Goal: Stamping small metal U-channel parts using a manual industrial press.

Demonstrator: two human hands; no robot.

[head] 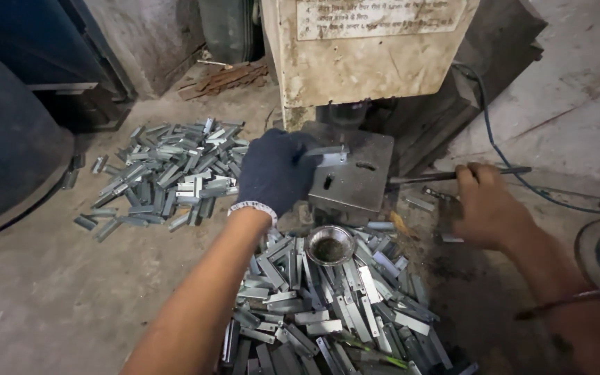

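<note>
Resting among the strips just before the press block: small round metal bowl [329, 244], holding a dark granular or oily residue; exact contents not discernible. No other open container in view.

Left hand [276, 170], in a dark knit glove, closed in a pinch on a bright metal strip [329, 154], holding it flat on top of the grey steel die block [355, 182]. Two slots visible in the block's top face. Right hand [487, 207], bare, clenched around a dark metal lever rod [453, 175] running sideways out from the block's right side.

Hidden or unclear: fingertips of the left hand masked by the glove and the strip's end, so exact contact not readable. Press body [369, 48] cut off at the top edge; ram area above the block in shadow. Near pile of strips [328, 312] cut off at the bottom edge and partly covered by the left forearm. Dark rounded object at far right, cut off by the frame, not identifiable. Large dark blue shape at left edge likewise cut off.

Surroundings: second heap of strips [168, 173] spread on the concrete floor [50, 298], left of the press and well apart from the near pile. Blue cable [494, 146] trailing down the wall at right, passing behind the lever rod. Rusty scrap [223, 78] lying against the wall behind the far heap. Loose strips scattered near the right hand.
</note>
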